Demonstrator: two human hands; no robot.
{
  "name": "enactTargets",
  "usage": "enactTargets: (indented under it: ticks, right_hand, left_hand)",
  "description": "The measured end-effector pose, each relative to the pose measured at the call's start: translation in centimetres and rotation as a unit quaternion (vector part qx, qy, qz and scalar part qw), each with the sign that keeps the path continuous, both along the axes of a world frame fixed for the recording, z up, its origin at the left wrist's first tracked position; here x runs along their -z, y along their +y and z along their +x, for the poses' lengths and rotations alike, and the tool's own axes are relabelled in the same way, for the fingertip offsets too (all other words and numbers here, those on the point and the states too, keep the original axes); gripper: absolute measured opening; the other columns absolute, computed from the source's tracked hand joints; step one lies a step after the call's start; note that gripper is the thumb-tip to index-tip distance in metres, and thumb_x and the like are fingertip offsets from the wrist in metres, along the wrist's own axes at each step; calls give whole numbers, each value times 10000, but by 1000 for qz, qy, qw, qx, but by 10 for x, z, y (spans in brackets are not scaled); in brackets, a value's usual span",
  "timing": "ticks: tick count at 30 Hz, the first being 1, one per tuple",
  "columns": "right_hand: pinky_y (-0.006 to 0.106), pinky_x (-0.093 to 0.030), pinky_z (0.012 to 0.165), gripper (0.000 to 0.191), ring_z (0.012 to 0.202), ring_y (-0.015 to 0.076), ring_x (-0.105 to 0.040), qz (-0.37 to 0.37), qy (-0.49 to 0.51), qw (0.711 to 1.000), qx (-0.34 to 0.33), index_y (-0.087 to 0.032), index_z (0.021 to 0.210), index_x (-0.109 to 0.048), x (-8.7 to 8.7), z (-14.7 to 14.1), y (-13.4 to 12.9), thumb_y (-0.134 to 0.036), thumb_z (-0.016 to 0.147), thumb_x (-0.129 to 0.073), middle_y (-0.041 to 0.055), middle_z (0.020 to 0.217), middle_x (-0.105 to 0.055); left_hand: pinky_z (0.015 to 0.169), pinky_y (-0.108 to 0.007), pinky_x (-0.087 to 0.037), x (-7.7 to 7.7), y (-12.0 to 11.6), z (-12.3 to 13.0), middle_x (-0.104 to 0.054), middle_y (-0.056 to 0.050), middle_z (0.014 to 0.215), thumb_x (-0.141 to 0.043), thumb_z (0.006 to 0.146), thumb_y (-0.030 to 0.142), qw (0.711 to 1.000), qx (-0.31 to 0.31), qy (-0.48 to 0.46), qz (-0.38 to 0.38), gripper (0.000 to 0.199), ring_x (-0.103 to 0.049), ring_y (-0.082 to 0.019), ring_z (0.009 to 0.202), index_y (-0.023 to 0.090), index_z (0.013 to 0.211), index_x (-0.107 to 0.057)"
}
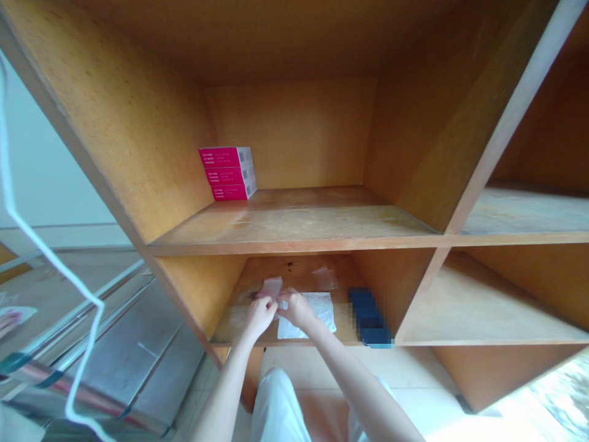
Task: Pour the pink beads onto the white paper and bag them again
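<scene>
Both hands are in the lower cubby of a wooden shelf, close together. My left hand (pixel 262 314) is closed, its fingers pinching a small clear plastic bag (pixel 272 286) that looks faintly pinkish. My right hand (pixel 298 309) comes in from the right, fingers pinched at the near edge of the same bag; the exact grip is too small to see. Under and beside my right hand lies a white sheet (pixel 324 312), flat and slightly creased. Behind it, more clear plastic bags (pixel 324 279) lie on the cubby floor.
Three stacked pink-and-white boxes (pixel 229 175) stand at the left of the upper shelf. A dark blue, pixelated item (pixel 370 316) lies at the lower cubby's right. A white cable (pixel 55 258) hangs at left before a metal-framed cart (pixel 133 350). At far left, another person's hand (pixel 9 322) shows.
</scene>
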State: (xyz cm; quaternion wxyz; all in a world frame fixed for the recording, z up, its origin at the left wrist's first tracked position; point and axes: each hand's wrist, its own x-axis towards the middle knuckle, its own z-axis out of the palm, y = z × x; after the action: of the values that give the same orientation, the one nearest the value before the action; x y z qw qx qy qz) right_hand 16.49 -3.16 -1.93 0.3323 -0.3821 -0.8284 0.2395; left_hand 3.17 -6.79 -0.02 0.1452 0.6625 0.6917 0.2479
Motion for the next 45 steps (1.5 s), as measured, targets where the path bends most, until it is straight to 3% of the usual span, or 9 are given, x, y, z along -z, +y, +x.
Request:
enactTargets:
  ticks: [6,13,19,23,29,33,36,40,45]
  right_hand:
    - [230,-404,669,121,757,175,-579,-23,40,998,-33,-200,671,-684,1,0,4,-127,647,-590,31,781,-661]
    - [214,-358,515,247,549,145,-503,-80,113,988,-71,-184,478,-623,4,0,9,-148,672,-474,-34,519,-622]
    - [197,-277,420,288,397,82,-369,-131,134,982,-37,-166,445,-584,-1,10,12,-233,700,-470,-55,376,-476]
    - [185,-226,367,285,345,61,-336,-183,164,969,-14,-145,486,-597,-4,18,18,-337,688,-540,-51,367,-390]
    - [195,-315,432,310,441,76,-424,-270,256,928,20,-109,578,-650,-15,21,21,-418,568,-673,-17,468,-520]
    - [223,-378,493,403,522,114,-513,-355,289,889,-3,-97,717,-690,-31,24,14,-434,499,-726,29,576,-617]
    - [238,-399,510,389,539,127,-539,-384,288,876,-42,-124,731,-694,-35,27,9,-433,498,-733,29,595,-633]
    - [233,-388,468,374,558,148,-573,-418,288,858,-82,-145,762,-686,-29,28,8,-439,532,-714,38,642,-649]
    - [216,-350,428,370,518,129,-557,-427,300,849,-88,-135,799,-677,-20,28,9,-408,551,-702,48,675,-654]
  left_hand:
    - [536,-213,-251,-6,-1,3,-511,-1,558,-418,763,167,1000,6,-3,-4,232,-460,-115,564,159,540,-482]
    - [533,-212,-278,-4,-6,2,-465,22,526,-391,764,234,993,75,-75,44,243,-438,-117,550,175,540,-463]
    - [571,-217,-354,0,-13,-1,-515,13,569,-412,780,362,978,30,-180,100,250,-488,-126,576,185,618,-482]
    - [493,-205,-322,13,-17,-3,-479,24,537,-428,771,433,964,38,-262,23,314,-443,-99,501,169,614,-494]
    - [415,-183,-267,34,-24,7,-516,26,605,-546,716,458,888,122,-420,-141,339,-408,-58,444,142,834,-567]
    - [464,-186,-329,47,-16,14,-593,-16,801,-632,692,306,823,129,-545,-95,379,-502,-76,559,183,1039,-540]
    - [659,-245,-420,54,-6,16,-602,-74,1013,-651,673,233,761,128,-634,-57,348,-567,-161,848,183,1009,-575]
    - [894,-341,-382,53,1,21,-587,-45,1090,-653,656,183,681,154,-716,-17,427,-509,-197,1045,240,1068,-555]
    - [982,-385,-322,48,-1,28,-536,-46,1181,-656,659,184,662,183,-727,-11,574,-476,-202,1105,265,1190,-453]
